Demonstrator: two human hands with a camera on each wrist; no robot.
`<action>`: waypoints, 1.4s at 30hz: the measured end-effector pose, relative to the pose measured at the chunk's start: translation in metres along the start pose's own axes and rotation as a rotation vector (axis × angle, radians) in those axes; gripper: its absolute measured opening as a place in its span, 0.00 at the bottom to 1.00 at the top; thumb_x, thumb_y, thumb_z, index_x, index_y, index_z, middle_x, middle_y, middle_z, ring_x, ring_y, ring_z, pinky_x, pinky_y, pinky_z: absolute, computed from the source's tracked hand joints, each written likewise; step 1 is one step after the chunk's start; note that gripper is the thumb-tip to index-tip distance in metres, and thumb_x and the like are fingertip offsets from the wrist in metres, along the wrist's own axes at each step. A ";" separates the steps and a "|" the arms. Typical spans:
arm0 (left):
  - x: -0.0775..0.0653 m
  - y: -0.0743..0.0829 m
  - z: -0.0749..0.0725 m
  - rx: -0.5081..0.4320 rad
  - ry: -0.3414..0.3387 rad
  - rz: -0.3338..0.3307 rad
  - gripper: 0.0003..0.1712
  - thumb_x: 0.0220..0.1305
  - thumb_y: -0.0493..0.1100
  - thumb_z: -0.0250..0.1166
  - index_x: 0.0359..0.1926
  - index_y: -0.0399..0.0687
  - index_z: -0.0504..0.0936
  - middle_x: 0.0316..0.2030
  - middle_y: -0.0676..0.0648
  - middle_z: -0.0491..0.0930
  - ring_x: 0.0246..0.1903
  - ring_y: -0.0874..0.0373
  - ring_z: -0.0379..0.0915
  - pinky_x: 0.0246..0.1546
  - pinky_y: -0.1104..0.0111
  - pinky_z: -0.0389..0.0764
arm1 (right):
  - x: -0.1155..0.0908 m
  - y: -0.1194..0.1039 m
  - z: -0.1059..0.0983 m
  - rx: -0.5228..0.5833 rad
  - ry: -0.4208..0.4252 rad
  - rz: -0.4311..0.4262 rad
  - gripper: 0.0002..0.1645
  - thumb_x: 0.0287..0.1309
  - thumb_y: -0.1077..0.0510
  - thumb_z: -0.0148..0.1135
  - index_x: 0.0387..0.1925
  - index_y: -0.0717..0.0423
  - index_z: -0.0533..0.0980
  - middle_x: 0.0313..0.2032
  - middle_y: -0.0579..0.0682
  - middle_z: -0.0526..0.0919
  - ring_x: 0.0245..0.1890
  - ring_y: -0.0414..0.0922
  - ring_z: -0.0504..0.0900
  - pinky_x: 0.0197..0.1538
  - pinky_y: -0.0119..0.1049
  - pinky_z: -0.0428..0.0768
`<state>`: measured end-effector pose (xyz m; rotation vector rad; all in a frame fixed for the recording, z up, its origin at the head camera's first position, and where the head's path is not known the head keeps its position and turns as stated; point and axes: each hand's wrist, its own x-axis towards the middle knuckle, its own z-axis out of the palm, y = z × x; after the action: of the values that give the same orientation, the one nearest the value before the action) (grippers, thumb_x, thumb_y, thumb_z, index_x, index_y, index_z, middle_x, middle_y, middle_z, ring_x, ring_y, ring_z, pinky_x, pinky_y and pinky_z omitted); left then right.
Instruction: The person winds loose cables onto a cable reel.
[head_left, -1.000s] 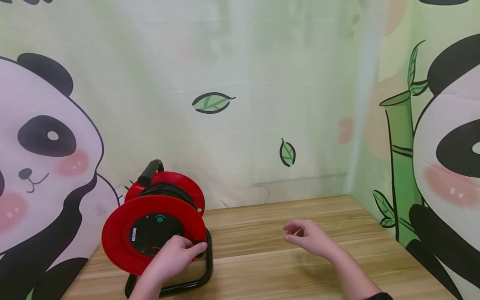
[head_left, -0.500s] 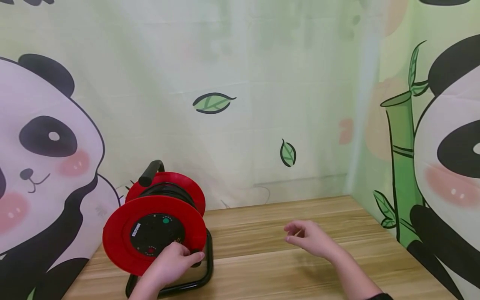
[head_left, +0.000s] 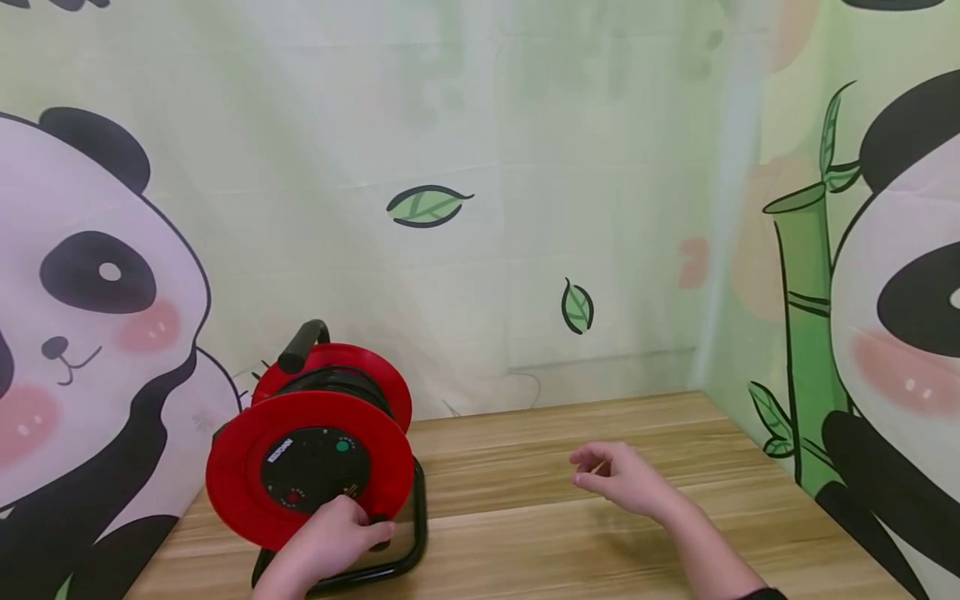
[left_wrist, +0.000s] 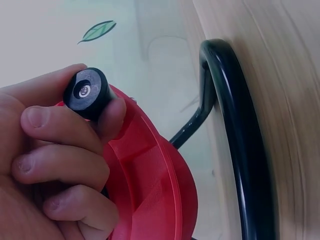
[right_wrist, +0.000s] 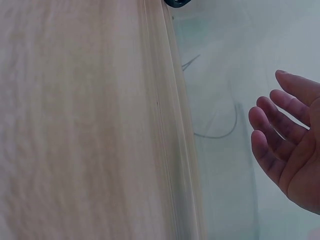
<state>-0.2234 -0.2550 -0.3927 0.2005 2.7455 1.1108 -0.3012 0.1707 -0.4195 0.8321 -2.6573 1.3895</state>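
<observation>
A red cable reel [head_left: 232, 467] with black cable [head_left: 337, 385] wound between its two discs stands on the left of the table. In the left wrist view, my left hand [left_wrist: 65, 150] pinches the reel's black crank knob [left_wrist: 90, 95] between thumb and index finger, the other fingers curled. The head view has this hand at the lower right of the front disc. My right hand [head_left: 618, 477] hovers over the table to the right, apart from the reel. Its fingers are loosely bent and nothing is in them, as the right wrist view [right_wrist: 290, 140] also shows.
The reel's black tube frame [head_left: 420, 517] rests on the wooden table [head_left: 510, 550], and its black carrying handle [head_left: 300, 346] points up. Behind the table hangs a pale green cloth [head_left: 487, 250] printed with pandas and leaves. A similar cloth borders the right side.
My left hand has moved down and to the left with the knob. The front disc has turned clockwise, its green mark shifting right and down. My right hand stays nearly still.
</observation>
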 end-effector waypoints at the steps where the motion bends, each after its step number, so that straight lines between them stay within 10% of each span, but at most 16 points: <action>1: 0.000 -0.001 0.000 0.005 -0.003 0.000 0.24 0.66 0.52 0.69 0.16 0.46 0.77 0.12 0.52 0.67 0.14 0.59 0.58 0.21 0.69 0.58 | 0.000 0.000 0.000 0.001 0.000 0.001 0.16 0.64 0.55 0.69 0.50 0.60 0.81 0.38 0.49 0.83 0.35 0.48 0.81 0.36 0.36 0.80; 42: -0.002 -0.044 -0.025 0.194 -0.066 -0.150 0.15 0.60 0.50 0.72 0.23 0.46 0.86 0.15 0.50 0.75 0.18 0.58 0.68 0.28 0.69 0.66 | -0.002 0.003 -0.002 0.013 -0.015 0.030 0.17 0.66 0.55 0.67 0.52 0.61 0.80 0.39 0.49 0.82 0.34 0.44 0.81 0.34 0.37 0.81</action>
<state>-0.2292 -0.3031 -0.4055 0.0527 2.7548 0.7872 -0.3015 0.1743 -0.4206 0.8105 -2.6853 1.4139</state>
